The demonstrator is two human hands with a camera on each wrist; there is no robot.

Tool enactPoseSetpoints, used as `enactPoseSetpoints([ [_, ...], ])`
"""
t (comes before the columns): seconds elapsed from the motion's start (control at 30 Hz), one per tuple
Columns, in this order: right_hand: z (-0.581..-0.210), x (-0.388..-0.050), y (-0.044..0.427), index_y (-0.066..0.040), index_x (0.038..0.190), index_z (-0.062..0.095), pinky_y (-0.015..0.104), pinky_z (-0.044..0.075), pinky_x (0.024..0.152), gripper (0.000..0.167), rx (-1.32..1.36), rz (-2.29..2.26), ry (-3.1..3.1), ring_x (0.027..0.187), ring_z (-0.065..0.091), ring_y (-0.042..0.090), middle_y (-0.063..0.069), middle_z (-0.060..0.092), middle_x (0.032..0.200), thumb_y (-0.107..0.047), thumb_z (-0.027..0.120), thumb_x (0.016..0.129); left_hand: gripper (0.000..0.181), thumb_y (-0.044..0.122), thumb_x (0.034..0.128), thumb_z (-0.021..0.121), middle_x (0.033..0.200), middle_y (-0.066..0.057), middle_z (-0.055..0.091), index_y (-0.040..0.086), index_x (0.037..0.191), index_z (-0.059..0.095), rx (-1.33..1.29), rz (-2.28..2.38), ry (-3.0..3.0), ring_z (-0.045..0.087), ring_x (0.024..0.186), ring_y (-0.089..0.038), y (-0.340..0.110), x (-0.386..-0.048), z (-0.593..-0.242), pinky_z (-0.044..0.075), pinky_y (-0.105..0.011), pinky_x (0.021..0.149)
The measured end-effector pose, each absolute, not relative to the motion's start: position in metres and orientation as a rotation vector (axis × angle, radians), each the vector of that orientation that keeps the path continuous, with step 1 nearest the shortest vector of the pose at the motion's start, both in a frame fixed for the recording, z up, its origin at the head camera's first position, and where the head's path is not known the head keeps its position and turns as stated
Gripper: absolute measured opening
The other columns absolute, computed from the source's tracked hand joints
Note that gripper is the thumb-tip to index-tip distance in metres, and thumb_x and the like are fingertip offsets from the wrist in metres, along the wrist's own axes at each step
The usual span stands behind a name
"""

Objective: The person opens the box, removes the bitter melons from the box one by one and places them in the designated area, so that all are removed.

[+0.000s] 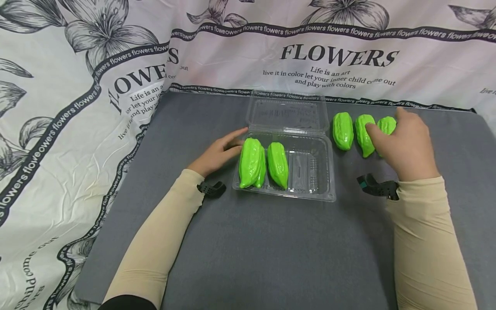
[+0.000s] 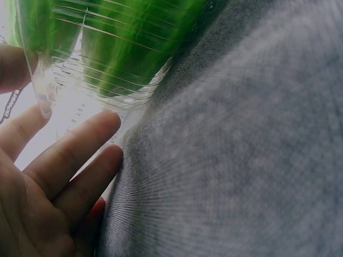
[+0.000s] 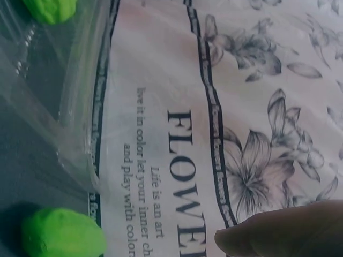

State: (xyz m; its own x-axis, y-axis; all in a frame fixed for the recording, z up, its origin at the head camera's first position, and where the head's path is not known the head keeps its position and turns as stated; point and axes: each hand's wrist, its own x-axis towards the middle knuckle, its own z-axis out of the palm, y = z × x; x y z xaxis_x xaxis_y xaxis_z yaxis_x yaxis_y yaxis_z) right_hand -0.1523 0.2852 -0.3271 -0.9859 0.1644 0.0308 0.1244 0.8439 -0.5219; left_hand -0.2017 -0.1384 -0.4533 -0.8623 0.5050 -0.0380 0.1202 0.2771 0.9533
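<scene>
In the head view, a clear plastic clamshell box [image 1: 310, 172] lies with its lid [image 1: 286, 114] folded back. Inside are glossy green ridged fruits, which taper at one end: two overlap at the left [image 1: 251, 162], and another [image 1: 277, 165] lies beside them. My left hand [image 1: 218, 153] touches the box's left side, its fingers extended along the clear wall in the left wrist view. Over at the right, my right hand [image 1: 410, 144] hovers over the rightmost loose green fruit [image 1: 386, 125], partly covering it. Its thumb comes near the middle fruit [image 1: 364, 135]; its other fingers are mostly hidden.
Another loose green fruit [image 1: 342, 131] lies just right of the box. Everything rests on a grey cloth-covered table [image 1: 271, 249]. A white flower-printed cloth [image 1: 232, 60] hangs behind the table and down its left side.
</scene>
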Motion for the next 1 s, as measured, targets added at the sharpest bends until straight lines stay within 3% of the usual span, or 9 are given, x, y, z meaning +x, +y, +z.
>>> enactPoseSetpoints([
  [0.23,-0.329,-0.150,0.265,0.017,0.157,0.029,0.076,0.037,0.103,0.085,-0.136,0.769,-2.976,0.132,0.043,0.062,0.045,0.043,0.149,-0.045,0.051,0.103,0.060,0.024,0.1103,0.054,0.151,-0.015,0.058,0.028,0.166,0.034,0.569,1.611,2.216,0.056,0.138,-0.027,-0.138,-0.201,-0.452,0.043,-0.049,0.118],
  [0.5,-0.330,-0.148,0.249,0.018,0.156,0.031,0.075,0.033,0.110,0.084,-0.054,0.745,-3.005,0.139,0.040,0.061,0.043,0.041,0.152,-0.045,0.052,0.104,0.060,0.024,0.1104,0.054,0.151,-0.015,0.058,0.028,0.167,0.034,0.566,1.603,2.219,0.056,0.139,-0.027,-0.138,-0.200,-0.451,0.043,-0.049,0.117],
  [0.73,-0.330,-0.140,0.234,0.020,0.145,0.046,0.070,0.041,0.101,0.074,0.073,0.708,-2.955,0.124,0.051,0.056,0.043,0.054,0.134,-0.038,0.059,0.102,0.060,0.025,0.1104,0.054,0.149,-0.014,0.060,0.028,0.167,0.034,0.571,1.596,2.234,0.057,0.137,-0.026,-0.139,-0.201,-0.451,0.043,-0.049,0.117],
  [1.0,-0.331,-0.135,0.221,0.019,0.151,0.039,0.073,0.041,0.104,0.081,0.119,0.723,-2.965,0.130,0.050,0.058,0.043,0.049,0.144,-0.039,0.064,0.101,0.060,0.023,0.1106,0.053,0.149,-0.014,0.060,0.028,0.167,0.034,0.575,1.606,2.221,0.057,0.137,-0.027,-0.139,-0.200,-0.451,0.043,-0.049,0.117],
])
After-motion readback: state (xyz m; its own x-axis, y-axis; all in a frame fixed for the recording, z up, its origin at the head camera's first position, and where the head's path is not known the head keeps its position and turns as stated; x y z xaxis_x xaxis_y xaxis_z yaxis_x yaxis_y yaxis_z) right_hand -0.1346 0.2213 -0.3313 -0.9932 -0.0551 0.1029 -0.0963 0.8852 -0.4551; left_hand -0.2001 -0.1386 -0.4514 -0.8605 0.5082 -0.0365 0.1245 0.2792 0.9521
